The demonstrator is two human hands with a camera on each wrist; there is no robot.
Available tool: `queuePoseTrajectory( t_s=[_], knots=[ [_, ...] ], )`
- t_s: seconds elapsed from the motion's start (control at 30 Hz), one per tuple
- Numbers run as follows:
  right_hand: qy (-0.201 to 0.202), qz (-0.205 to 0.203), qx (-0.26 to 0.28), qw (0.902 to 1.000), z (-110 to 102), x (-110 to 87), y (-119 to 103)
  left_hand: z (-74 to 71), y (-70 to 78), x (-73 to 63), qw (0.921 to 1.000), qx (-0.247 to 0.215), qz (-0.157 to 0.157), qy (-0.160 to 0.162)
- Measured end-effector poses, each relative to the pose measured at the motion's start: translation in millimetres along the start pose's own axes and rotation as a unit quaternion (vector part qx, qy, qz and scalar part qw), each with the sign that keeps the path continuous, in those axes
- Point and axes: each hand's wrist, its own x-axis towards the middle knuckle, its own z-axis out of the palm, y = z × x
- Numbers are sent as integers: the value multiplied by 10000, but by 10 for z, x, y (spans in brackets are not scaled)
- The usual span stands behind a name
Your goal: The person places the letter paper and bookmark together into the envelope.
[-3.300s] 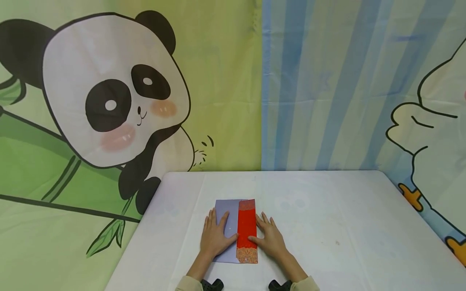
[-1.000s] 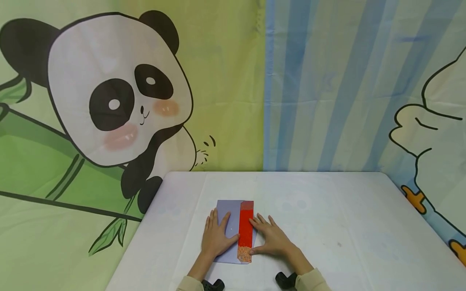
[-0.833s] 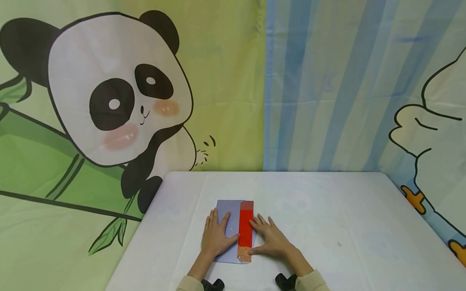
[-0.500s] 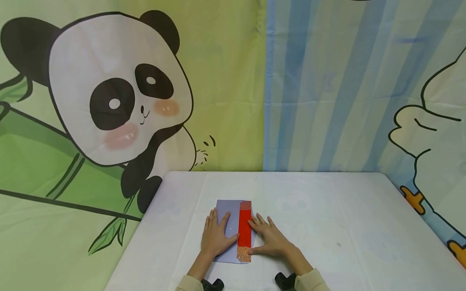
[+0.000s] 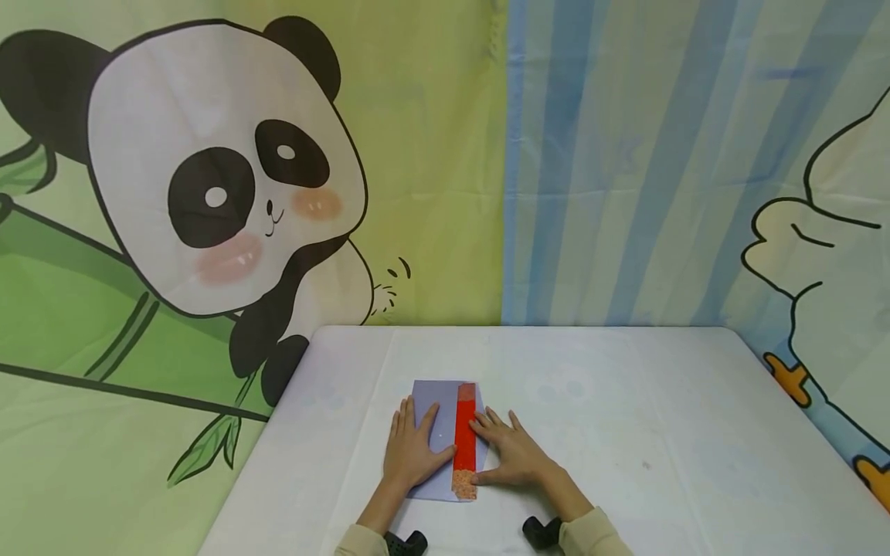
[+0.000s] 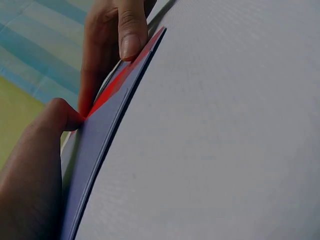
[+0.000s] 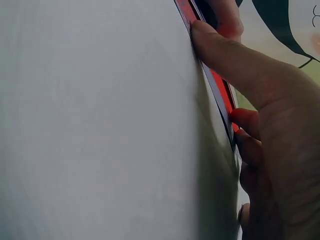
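A lilac-grey sheet of paper (image 5: 445,392) lies on the table, with a narrow red strip (image 5: 465,432) along its right side. Orange-gold patterned ends show on the strip. My left hand (image 5: 410,452) rests spread on the lilac paper, its thumb reaching the strip's left edge. At the strip's right edge, my right hand (image 5: 518,455) touches with thumb and fingertips set apart along its length. The right wrist view shows the right thumb (image 7: 220,45) against the red edge. In the left wrist view the red surface (image 6: 112,90) slants beside the lilac layer.
A white-covered table (image 5: 612,401) extends around the paper. Black wrist devices (image 5: 542,533) sit by both cuffs. Behind the table hangs a printed curtain (image 5: 431,154) with a panda and blue stripes.
The red strip's right edge has shifted left, so the visible strip is narrower and lilac shows to its right. My right hand moved left with it; the left hand stayed nearly still.
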Motion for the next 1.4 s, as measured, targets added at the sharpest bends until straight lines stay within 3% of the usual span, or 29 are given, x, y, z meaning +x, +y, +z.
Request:
queuePoseTrajectory(
  t_s=[0.67, 0.93, 1.4],
  knots=[
    [249, -47, 154, 9996, 116, 37, -16, -17, 6, -5, 9999, 40, 81, 73],
    [450, -321, -32, 9985, 137, 67, -67, -19, 4, -13, 9999, 125, 77, 24],
    [334, -71, 38, 9994, 146, 102, -89, 11, -21, -4, 9999, 129, 65, 41]
  ],
)
